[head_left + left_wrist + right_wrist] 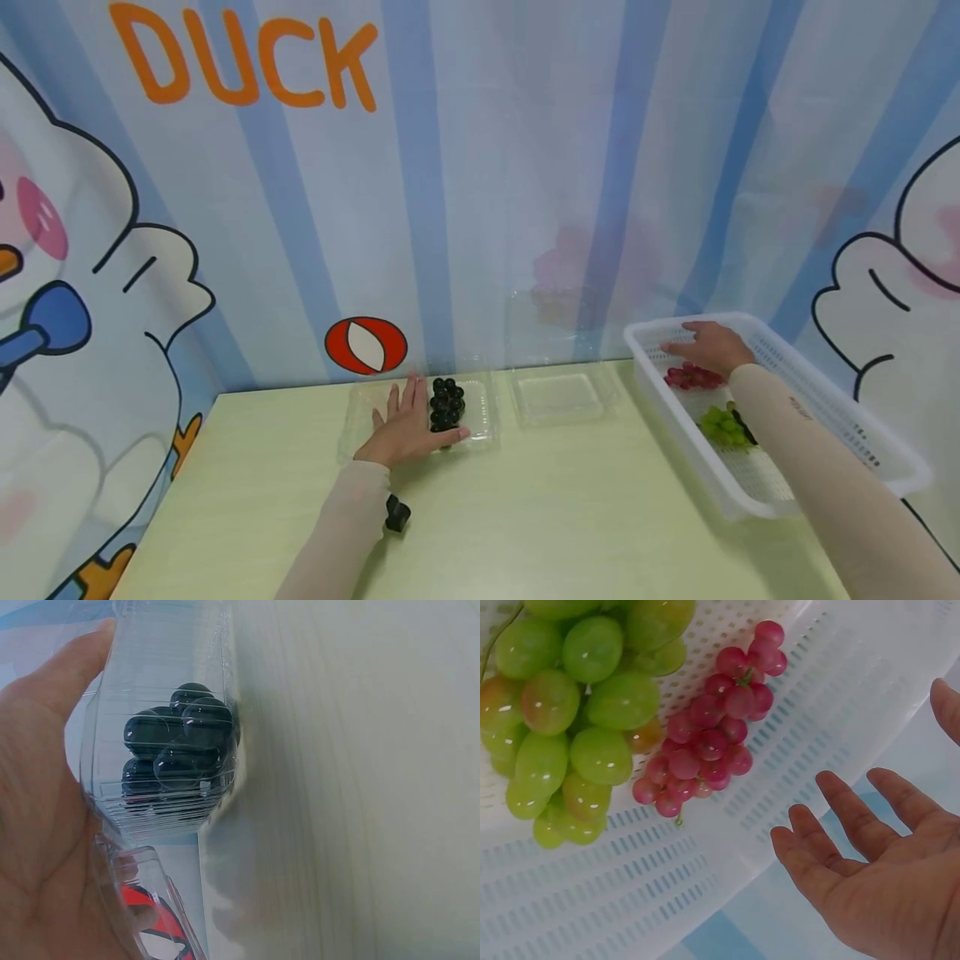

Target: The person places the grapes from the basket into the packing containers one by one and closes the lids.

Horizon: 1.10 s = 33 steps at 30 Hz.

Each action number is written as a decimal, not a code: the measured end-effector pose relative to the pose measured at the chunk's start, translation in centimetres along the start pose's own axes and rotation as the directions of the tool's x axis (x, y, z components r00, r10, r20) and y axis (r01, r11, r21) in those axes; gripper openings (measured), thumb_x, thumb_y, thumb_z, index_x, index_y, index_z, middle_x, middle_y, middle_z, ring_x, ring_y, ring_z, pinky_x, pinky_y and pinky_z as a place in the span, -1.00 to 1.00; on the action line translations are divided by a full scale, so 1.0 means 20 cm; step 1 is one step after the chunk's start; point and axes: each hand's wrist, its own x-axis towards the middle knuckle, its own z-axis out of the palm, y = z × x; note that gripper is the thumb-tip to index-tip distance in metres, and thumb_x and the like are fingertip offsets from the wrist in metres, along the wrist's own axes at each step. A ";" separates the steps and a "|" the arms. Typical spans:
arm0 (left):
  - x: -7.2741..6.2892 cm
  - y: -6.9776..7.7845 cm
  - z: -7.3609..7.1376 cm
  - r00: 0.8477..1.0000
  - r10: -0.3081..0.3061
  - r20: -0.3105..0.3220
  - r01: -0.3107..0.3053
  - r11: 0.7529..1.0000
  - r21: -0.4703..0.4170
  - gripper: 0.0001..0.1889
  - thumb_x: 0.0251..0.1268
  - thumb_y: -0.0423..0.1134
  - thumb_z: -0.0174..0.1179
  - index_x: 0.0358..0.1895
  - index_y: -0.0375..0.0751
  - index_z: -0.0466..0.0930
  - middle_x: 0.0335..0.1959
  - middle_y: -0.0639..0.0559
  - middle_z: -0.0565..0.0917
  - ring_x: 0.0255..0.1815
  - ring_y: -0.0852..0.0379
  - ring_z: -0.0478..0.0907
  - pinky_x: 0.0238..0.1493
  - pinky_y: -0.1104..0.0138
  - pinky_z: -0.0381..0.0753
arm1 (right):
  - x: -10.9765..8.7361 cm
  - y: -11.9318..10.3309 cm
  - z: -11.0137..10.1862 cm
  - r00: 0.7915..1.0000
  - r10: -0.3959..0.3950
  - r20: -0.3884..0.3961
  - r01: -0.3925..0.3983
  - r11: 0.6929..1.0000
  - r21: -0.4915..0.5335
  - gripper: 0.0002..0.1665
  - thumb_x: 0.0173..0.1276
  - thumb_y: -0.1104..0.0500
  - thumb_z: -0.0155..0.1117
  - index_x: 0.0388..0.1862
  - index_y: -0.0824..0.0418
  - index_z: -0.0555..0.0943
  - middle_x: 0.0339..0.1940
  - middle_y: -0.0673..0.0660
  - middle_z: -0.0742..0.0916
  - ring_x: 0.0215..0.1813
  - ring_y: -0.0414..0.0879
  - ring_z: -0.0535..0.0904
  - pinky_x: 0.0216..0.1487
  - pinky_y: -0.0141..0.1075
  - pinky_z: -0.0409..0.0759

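My left hand [405, 429] rests with extended, spread fingers on a clear plastic clamshell box [480, 417]. Inside the box lies a bunch of black grapes [447, 402]; through its ribbed wall the left wrist view shows the dark grapes [180, 746] close beside the palm. Over the far end of a white slotted basket [675, 446] my right hand [716, 346] reaches with its fingers apart, holding nothing. Below it in the basket are a bunch of red grapes [705, 727] and a bunch of green grapes [570, 712]. Both bunches are apart from the fingers.
Between the box and the basket stands a second clear clamshell box [562, 396], its lid raised against the striped curtain [480, 167]. A small black object [397, 514] lies beside my left forearm on the pale wooden table [540, 517].
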 end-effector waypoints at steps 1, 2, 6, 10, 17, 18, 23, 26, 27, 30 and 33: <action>0.00 0.00 0.00 1.000 0.001 -0.001 -0.001 1.000 0.000 0.37 0.03 0.59 0.18 0.66 -0.23 -0.30 0.69 -0.17 -0.31 0.66 -0.35 -0.40 0.41 -0.49 -0.33 | 0.01 0.02 0.00 1.000 0.004 0.003 -0.004 1.000 0.002 0.06 0.48 -0.29 0.15 0.58 0.47 0.12 0.43 0.58 0.38 0.38 0.51 0.35 0.33 0.35 0.36; 0.00 0.00 0.00 1.000 0.002 -0.001 -0.002 1.000 0.002 0.37 0.03 0.60 0.18 0.66 -0.22 -0.30 0.69 -0.17 -0.31 0.66 -0.35 -0.40 0.41 -0.49 -0.33 | 0.01 0.03 0.00 1.000 0.008 0.004 -0.008 1.000 0.002 0.07 0.47 -0.29 0.16 0.58 0.47 0.12 0.44 0.58 0.36 0.40 0.51 0.32 0.34 0.36 0.34; 0.00 -0.01 0.01 1.000 0.007 -0.001 -0.007 1.000 0.003 0.37 0.03 0.60 0.17 0.66 -0.22 -0.29 0.69 -0.16 -0.31 0.66 -0.35 -0.40 0.41 -0.50 -0.34 | 0.03 0.08 0.01 1.000 0.010 0.020 -0.011 1.000 0.023 0.09 0.45 -0.27 0.20 0.58 0.48 0.10 0.48 0.58 0.30 0.43 0.54 0.23 0.36 0.38 0.29; 0.01 -0.01 0.01 1.000 0.008 -0.002 -0.008 1.000 0.008 0.37 0.02 0.61 0.17 0.67 -0.21 -0.30 0.70 -0.15 -0.31 0.66 -0.34 -0.40 0.41 -0.49 -0.33 | 0.04 0.13 0.03 0.999 0.004 0.035 -0.005 0.999 0.032 0.09 0.44 -0.25 0.22 0.58 0.47 0.09 0.49 0.59 0.27 0.44 0.56 0.20 0.36 0.40 0.27; 0.01 -0.01 0.01 1.000 0.006 -0.010 -0.006 1.000 0.022 0.36 0.03 0.61 0.16 0.67 -0.21 -0.29 0.70 -0.16 -0.29 0.66 -0.34 -0.39 0.42 -0.49 -0.30 | 0.04 0.20 0.05 0.997 0.023 0.078 -0.025 0.999 0.022 0.09 0.44 -0.27 0.20 0.59 0.45 0.09 0.49 0.60 0.26 0.42 0.57 0.22 0.33 0.39 0.31; 0.01 -0.01 0.01 1.000 0.007 -0.011 -0.007 1.000 0.021 0.36 0.04 0.60 0.16 0.67 -0.22 -0.29 0.70 -0.16 -0.29 0.66 -0.34 -0.39 0.42 -0.49 -0.30 | 0.04 0.21 0.05 0.996 0.023 0.082 -0.025 0.999 0.021 0.09 0.44 -0.26 0.20 0.59 0.45 0.09 0.49 0.60 0.26 0.42 0.57 0.22 0.33 0.39 0.32; 0.01 -0.01 0.01 1.000 0.010 -0.013 -0.010 1.000 0.019 0.36 0.04 0.60 0.17 0.67 -0.22 -0.29 0.70 -0.17 -0.28 0.66 -0.34 -0.40 0.42 -0.49 -0.30 | 0.05 0.23 0.06 0.996 0.016 0.085 -0.017 1.000 0.011 0.04 0.46 -0.20 0.19 0.56 0.51 0.11 0.39 0.60 0.40 0.34 0.52 0.37 0.25 0.32 0.45; 0.00 -0.01 0.01 1.000 0.008 -0.014 -0.007 1.000 0.021 0.36 0.04 0.60 0.17 0.67 -0.22 -0.29 0.70 -0.17 -0.29 0.66 -0.34 -0.40 0.42 -0.48 -0.30 | 0.06 0.24 0.07 0.997 0.010 0.079 -0.012 1.000 0.020 0.02 0.44 -0.16 0.24 0.54 0.53 0.14 0.30 0.60 0.48 0.24 0.44 0.48 0.17 0.25 0.53; 0.00 -0.01 0.01 1.000 0.007 -0.015 -0.007 1.000 0.020 0.36 0.04 0.60 0.17 0.67 -0.22 -0.29 0.70 -0.16 -0.28 0.66 -0.34 -0.39 0.42 -0.48 -0.30 | 0.06 0.24 0.08 0.997 0.005 0.080 -0.007 1.000 0.026 0.03 0.43 -0.15 0.26 0.53 0.54 0.15 0.29 0.60 0.49 0.22 0.42 0.49 0.14 0.22 0.55; 0.00 -0.01 0.01 1.000 0.008 -0.011 -0.007 1.000 0.013 0.36 0.04 0.59 0.17 0.67 -0.21 -0.29 0.70 -0.16 -0.29 0.66 -0.34 -0.39 0.42 -0.48 -0.30 | 0.08 0.28 0.10 0.996 -0.018 0.082 0.016 1.000 0.023 0.09 0.38 -0.17 0.35 0.52 0.57 0.15 0.30 0.61 0.47 0.20 0.42 0.49 0.12 0.20 0.55; 0.00 -0.01 0.01 1.000 0.010 -0.008 -0.010 1.000 0.009 0.36 0.05 0.59 0.17 0.67 -0.20 -0.30 0.70 -0.15 -0.30 0.66 -0.34 -0.39 0.42 -0.48 -0.31 | 0.08 0.30 0.13 0.995 -0.036 0.094 0.035 0.999 0.011 0.13 0.35 -0.18 0.39 0.51 0.58 0.16 0.32 0.62 0.45 0.23 0.46 0.46 0.16 0.25 0.53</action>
